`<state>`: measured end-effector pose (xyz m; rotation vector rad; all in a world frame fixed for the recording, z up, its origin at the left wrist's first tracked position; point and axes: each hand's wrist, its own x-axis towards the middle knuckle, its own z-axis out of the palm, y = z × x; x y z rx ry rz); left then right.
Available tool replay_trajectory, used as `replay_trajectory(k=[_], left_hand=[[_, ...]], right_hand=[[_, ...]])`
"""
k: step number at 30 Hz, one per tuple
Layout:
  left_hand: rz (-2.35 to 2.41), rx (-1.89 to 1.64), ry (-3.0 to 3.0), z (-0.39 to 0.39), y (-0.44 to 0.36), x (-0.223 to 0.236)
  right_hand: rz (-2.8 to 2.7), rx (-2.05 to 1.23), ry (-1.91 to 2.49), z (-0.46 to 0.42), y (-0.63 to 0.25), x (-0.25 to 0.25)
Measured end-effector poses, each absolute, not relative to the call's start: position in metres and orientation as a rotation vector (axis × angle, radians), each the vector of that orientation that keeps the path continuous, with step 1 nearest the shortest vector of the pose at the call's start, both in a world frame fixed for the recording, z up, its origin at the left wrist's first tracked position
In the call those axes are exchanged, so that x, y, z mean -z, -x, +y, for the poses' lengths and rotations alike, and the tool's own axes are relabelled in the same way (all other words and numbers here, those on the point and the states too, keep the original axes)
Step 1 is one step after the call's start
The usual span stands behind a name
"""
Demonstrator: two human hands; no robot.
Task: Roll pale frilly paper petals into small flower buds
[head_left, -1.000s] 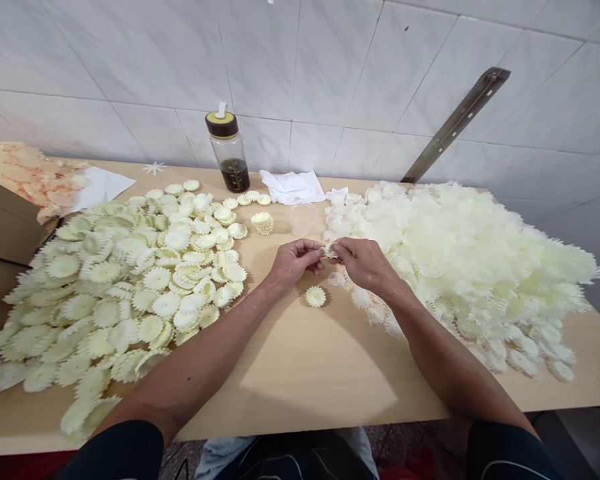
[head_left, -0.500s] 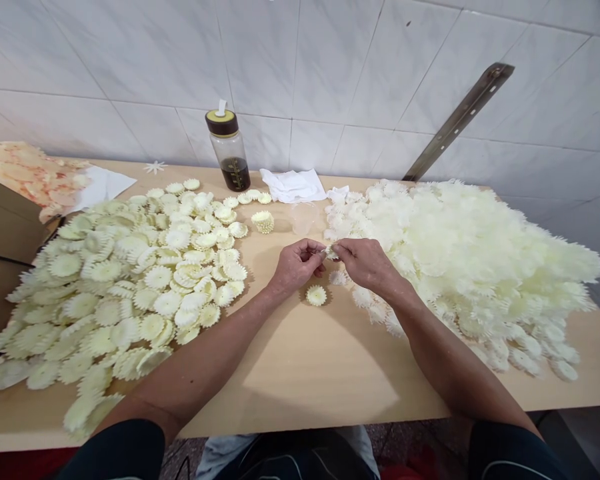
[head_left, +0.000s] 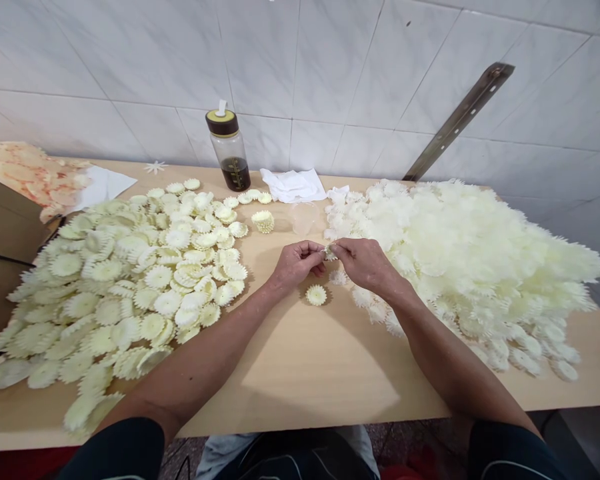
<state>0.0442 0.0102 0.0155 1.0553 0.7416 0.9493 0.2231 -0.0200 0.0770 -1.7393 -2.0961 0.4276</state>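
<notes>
Between my fingertips is a small pale flower-shaped piece (head_left: 331, 253) with a toothed edge, mostly covered by the fingers. My left hand (head_left: 300, 263) pinches it from the left, and my right hand (head_left: 360, 259) grips its right side. Just below them a single pale-yellow toothed disc (head_left: 316, 295) lies flat on the table. Left of my arms spreads a heap of cupped pale-yellow flower pieces (head_left: 150, 287). To the right rises a taller mound of whitish, thin fringed pieces (head_left: 470, 247), its near edge close to my right hand. A short stack of cupped pieces (head_left: 263, 222) stands beyond my left hand.
A bottle of dark liquid (head_left: 230, 150) stands by the tiled wall, beside a folded white tissue (head_left: 294, 186). A metal strip (head_left: 460, 120) leans on the wall. Orange-and-white petals (head_left: 25, 173) and a cardboard box (head_left: 10, 247) are at far left.
Both hands stay almost in place with the piece between them. The left fingers have shifted very slightly.
</notes>
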Motion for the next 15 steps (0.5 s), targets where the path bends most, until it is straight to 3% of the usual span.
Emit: replay_trajectory(k=[7,15], left_hand=[[0.647,-0.890,-0.883,0.0126,-0.0400,-0.0195],[0.608,-0.877,-0.868,0.0134,-0.0385,-0.0203]], right_hand=[[-1.799,-0.325,1.552,-0.0190,-0.2219,-0.0726],[-1.949,-0.387,1.446,-0.0193,-0.2213,-0.0753]])
